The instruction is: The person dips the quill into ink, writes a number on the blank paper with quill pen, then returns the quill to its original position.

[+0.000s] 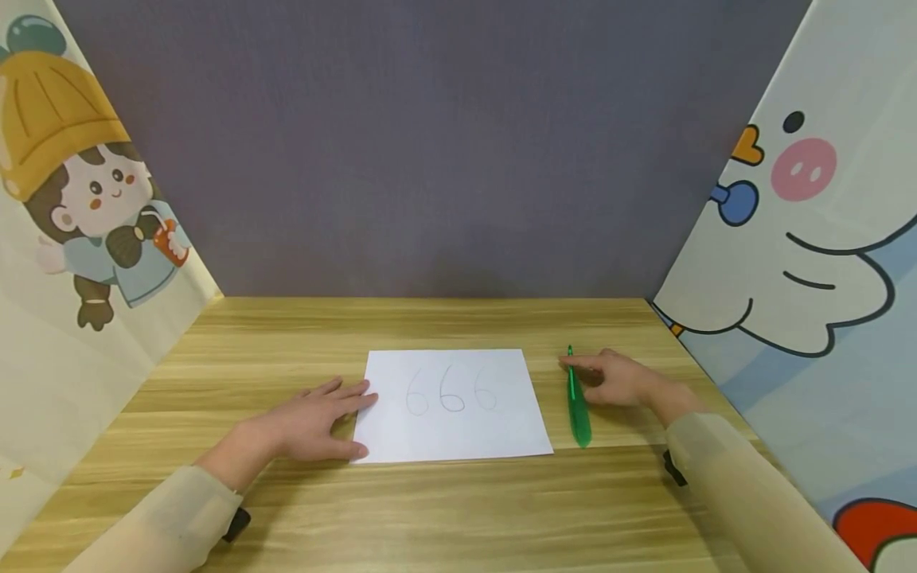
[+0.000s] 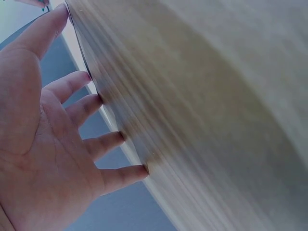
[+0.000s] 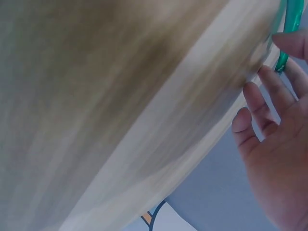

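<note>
A white sheet of paper with "666" pencilled on it lies flat on the wooden table. My left hand lies flat beside the sheet's left edge, fingers straight, fingertips touching the table and the paper's edge. A green pen lies on the table just right of the sheet. My right hand rests beside the pen, fingers loosely extended, its forefinger over the pen's upper part; it holds nothing. In the right wrist view the green pen shows past the fingers.
A dark grey panel closes the back of the table. Cartoon-printed screens stand on the left and right sides. Bare wood lies in front of the paper and behind it.
</note>
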`<state>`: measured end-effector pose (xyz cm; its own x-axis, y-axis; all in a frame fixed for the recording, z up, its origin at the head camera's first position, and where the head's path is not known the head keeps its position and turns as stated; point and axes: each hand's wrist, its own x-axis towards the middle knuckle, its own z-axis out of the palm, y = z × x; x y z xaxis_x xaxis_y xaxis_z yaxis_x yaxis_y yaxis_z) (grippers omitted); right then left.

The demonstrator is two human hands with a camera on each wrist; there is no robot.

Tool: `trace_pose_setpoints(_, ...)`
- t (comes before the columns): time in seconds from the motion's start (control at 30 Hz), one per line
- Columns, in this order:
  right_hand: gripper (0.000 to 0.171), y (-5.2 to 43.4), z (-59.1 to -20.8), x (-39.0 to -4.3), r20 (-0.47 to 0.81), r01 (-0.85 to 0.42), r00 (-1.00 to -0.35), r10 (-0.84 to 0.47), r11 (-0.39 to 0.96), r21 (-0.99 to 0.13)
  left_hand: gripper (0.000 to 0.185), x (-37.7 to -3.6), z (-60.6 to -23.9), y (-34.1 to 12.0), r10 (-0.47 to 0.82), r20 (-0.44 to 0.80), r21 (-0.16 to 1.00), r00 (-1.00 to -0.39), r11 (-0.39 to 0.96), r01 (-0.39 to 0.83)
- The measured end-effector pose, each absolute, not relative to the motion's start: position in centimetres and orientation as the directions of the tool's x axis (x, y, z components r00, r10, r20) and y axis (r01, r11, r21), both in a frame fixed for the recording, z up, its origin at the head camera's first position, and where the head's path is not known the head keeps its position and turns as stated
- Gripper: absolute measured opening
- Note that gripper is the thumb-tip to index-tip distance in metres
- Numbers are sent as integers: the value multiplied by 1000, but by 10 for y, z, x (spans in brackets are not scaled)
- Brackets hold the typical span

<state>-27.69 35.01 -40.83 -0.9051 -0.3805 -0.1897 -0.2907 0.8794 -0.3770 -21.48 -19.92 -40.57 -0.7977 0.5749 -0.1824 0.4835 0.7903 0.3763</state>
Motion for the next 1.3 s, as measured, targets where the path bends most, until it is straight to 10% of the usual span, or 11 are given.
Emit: trace_pose_setpoints(1.3,72,353,-412,-275,-76,-408,-872,-484,803,-434,92,-219,-409,-205,597,-96,341,-796,771,537)
